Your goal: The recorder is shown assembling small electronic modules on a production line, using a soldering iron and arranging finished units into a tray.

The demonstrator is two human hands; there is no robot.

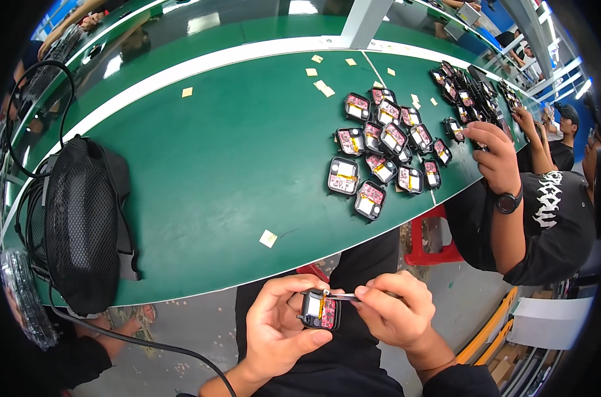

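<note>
While our left hand (272, 325) grips the case (313, 307) off the near edge of the table (201, 192), prob to steady it, our right hand (401, 309) pinches tweezers (344, 296) near its ribbon (323, 304).

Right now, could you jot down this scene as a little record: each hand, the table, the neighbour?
Left hand: holds an open device
Right hand: holds tweezers, tip at that device
Table: green; device cluster, yellow slips, black bag at left
Neighbour's hand: at another device, right side
</note>
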